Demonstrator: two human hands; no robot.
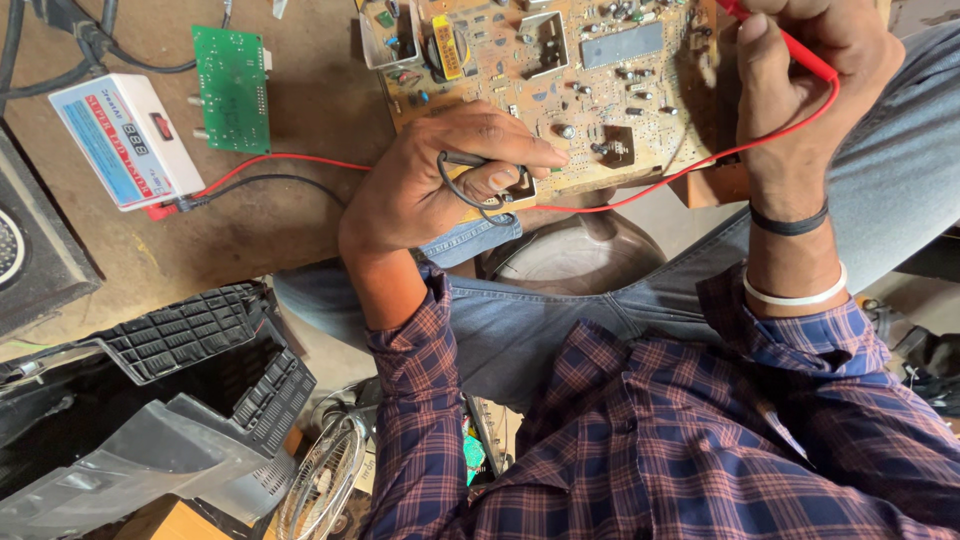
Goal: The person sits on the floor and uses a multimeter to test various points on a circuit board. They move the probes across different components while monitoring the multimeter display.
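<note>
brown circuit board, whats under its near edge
The near edge of the brown circuit board overhangs the person's jeans and a round grey object. The left hand covers part of that edge, and the board hides whatever supports it.

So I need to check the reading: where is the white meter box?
In the head view the white meter box lies upper left on the brown bench, just left of the small green board.

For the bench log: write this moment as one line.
left hand: holds black probe on large tan circuit board | right hand: holds red probe | white digital meter: on brown bench, leads attached
</note>
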